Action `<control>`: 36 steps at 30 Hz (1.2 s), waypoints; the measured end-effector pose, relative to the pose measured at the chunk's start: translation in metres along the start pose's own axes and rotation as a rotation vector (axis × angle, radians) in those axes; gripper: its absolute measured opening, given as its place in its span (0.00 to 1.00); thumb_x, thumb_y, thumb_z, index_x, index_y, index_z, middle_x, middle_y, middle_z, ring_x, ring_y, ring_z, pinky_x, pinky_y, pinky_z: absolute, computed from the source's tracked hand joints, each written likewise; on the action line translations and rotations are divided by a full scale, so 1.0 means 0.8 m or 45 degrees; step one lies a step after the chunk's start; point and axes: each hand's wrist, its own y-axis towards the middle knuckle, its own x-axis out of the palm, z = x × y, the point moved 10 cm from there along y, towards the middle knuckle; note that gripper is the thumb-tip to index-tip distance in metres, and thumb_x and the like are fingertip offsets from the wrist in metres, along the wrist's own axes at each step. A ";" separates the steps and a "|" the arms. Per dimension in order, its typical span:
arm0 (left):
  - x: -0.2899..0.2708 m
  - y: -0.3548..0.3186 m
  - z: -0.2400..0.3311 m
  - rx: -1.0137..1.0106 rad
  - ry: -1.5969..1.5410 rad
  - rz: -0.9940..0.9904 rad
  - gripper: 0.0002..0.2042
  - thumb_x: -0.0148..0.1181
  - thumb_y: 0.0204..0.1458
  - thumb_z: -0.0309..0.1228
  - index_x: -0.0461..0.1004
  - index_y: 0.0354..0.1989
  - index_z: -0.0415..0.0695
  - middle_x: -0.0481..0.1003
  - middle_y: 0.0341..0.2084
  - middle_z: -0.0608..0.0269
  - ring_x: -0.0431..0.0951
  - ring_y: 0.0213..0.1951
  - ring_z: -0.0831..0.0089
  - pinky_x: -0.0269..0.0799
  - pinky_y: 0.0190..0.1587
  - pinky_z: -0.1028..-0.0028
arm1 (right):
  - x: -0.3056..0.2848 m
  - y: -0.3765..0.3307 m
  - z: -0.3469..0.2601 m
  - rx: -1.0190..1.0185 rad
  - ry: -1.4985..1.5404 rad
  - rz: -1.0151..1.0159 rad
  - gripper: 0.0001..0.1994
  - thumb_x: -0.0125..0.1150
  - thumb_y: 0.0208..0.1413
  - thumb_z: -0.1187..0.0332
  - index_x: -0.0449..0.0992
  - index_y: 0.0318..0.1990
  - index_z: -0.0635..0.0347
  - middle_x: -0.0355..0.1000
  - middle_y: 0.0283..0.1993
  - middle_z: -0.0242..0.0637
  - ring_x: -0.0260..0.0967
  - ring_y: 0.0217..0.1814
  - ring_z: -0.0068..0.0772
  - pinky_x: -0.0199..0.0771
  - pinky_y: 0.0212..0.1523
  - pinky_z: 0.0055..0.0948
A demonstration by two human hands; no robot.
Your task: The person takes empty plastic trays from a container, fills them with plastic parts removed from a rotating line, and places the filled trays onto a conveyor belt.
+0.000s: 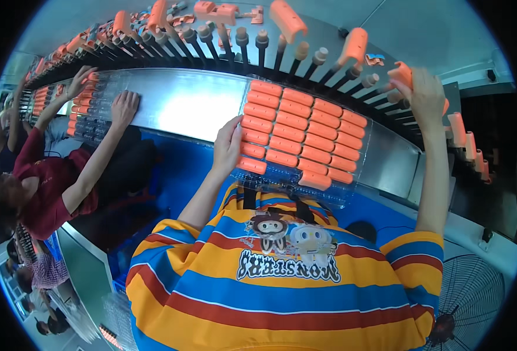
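A clear plastic tray (284, 174) lies in front of me with rows of curved orange plastic pieces (290, 119) in its pockets. Some pockets along its near edge hold no piece. My left hand (228, 145) is closed on the tray's left edge, fingers beside the orange pieces. Raised at the far right, my right hand (427, 96) grips an orange plastic piece (400, 74) between thumb and fingers, close to the row of pegs. Part of that piece is hidden by the hand.
Dark pegs with pale tips (262, 40) run in a curved row behind the metal worktop (182, 99); several carry orange pieces. On the left a co-worker in a dark red top (53, 175) reaches over another tray (97, 120). A fan (469, 298) stands at lower right.
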 end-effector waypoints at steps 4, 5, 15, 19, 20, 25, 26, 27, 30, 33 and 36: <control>0.000 0.004 0.007 0.018 -0.030 -0.018 0.17 0.43 0.63 0.34 0.68 0.55 0.38 0.72 0.49 0.49 0.71 0.53 0.60 0.64 0.56 0.67 | 0.023 0.050 -0.026 -0.144 0.433 -0.192 0.17 0.59 0.54 0.51 0.72 0.37 0.57 0.74 0.30 0.35 0.72 0.29 0.38 0.68 0.33 0.29; -0.002 0.004 0.012 0.023 -0.009 -0.019 0.17 0.43 0.63 0.34 0.68 0.55 0.38 0.72 0.49 0.49 0.71 0.52 0.59 0.64 0.56 0.66 | 0.033 0.064 -0.025 0.042 0.629 -0.442 0.18 0.57 0.56 0.51 0.71 0.37 0.58 0.74 0.31 0.35 0.72 0.25 0.38 0.69 0.30 0.28; 0.000 0.011 -0.010 0.026 -0.104 -0.002 0.17 0.46 0.62 0.33 0.69 0.56 0.39 0.71 0.52 0.50 0.69 0.55 0.58 0.62 0.58 0.66 | 0.051 0.130 -0.115 -0.286 0.027 -0.211 0.20 0.56 0.55 0.47 0.71 0.34 0.58 0.72 0.30 0.34 0.74 0.33 0.34 0.73 0.29 0.31; -0.007 0.013 0.003 0.068 -0.047 0.049 0.16 0.45 0.61 0.32 0.70 0.54 0.37 0.72 0.50 0.48 0.71 0.53 0.57 0.64 0.57 0.66 | -0.016 0.134 -0.172 -0.337 0.160 0.159 0.19 0.62 0.51 0.49 0.71 0.33 0.56 0.68 0.28 0.32 0.70 0.30 0.33 0.70 0.28 0.32; -0.009 0.013 0.004 0.052 -0.116 0.051 0.17 0.45 0.61 0.32 0.70 0.53 0.36 0.73 0.49 0.47 0.72 0.52 0.56 0.64 0.56 0.66 | -0.046 0.127 -0.186 -0.270 0.257 0.272 0.19 0.64 0.49 0.49 0.71 0.33 0.55 0.67 0.27 0.32 0.68 0.29 0.33 0.68 0.27 0.32; -0.002 0.024 -0.008 0.034 -0.307 -0.024 0.18 0.43 0.62 0.33 0.71 0.52 0.34 0.74 0.48 0.46 0.73 0.51 0.56 0.64 0.56 0.67 | 0.019 -0.009 -0.387 -0.315 0.966 -0.396 0.20 0.63 0.49 0.48 0.70 0.33 0.56 0.67 0.28 0.35 0.69 0.31 0.34 0.68 0.27 0.31; -0.003 0.021 -0.007 0.029 -0.303 -0.032 0.18 0.43 0.62 0.33 0.71 0.52 0.34 0.74 0.48 0.46 0.73 0.51 0.56 0.64 0.56 0.67 | 0.030 -0.026 -0.419 -0.361 0.941 -0.409 0.20 0.63 0.49 0.49 0.70 0.33 0.57 0.66 0.27 0.35 0.68 0.29 0.33 0.67 0.26 0.31; -0.001 0.022 -0.006 -0.015 -0.350 -0.053 0.18 0.42 0.63 0.34 0.71 0.52 0.34 0.73 0.48 0.46 0.72 0.52 0.56 0.64 0.57 0.67 | 0.045 -0.040 -0.444 -0.402 0.906 -0.420 0.20 0.63 0.48 0.49 0.70 0.32 0.57 0.65 0.26 0.34 0.68 0.28 0.32 0.66 0.25 0.30; 0.004 0.016 -0.019 -0.061 -0.409 -0.108 0.19 0.40 0.64 0.35 0.71 0.53 0.34 0.72 0.50 0.46 0.70 0.54 0.58 0.61 0.59 0.67 | 0.069 -0.053 -0.471 -0.320 0.866 -0.354 0.22 0.64 0.46 0.47 0.68 0.32 0.57 0.64 0.24 0.31 0.68 0.23 0.28 0.65 0.22 0.27; 0.007 0.008 -0.030 -0.101 -0.470 -0.177 0.20 0.39 0.64 0.36 0.70 0.53 0.35 0.71 0.52 0.47 0.69 0.55 0.59 0.60 0.60 0.67 | 0.069 -0.050 -0.470 -0.264 0.868 -0.248 0.22 0.65 0.44 0.47 0.67 0.31 0.56 0.63 0.24 0.31 0.67 0.23 0.27 0.65 0.22 0.27; 0.009 0.005 -0.034 -0.130 -0.529 -0.214 0.20 0.38 0.64 0.37 0.70 0.54 0.35 0.70 0.53 0.48 0.68 0.56 0.59 0.59 0.61 0.67 | 0.047 -0.052 -0.474 -0.256 1.014 -0.351 0.23 0.66 0.43 0.47 0.68 0.31 0.58 0.64 0.27 0.34 0.68 0.27 0.32 0.66 0.24 0.29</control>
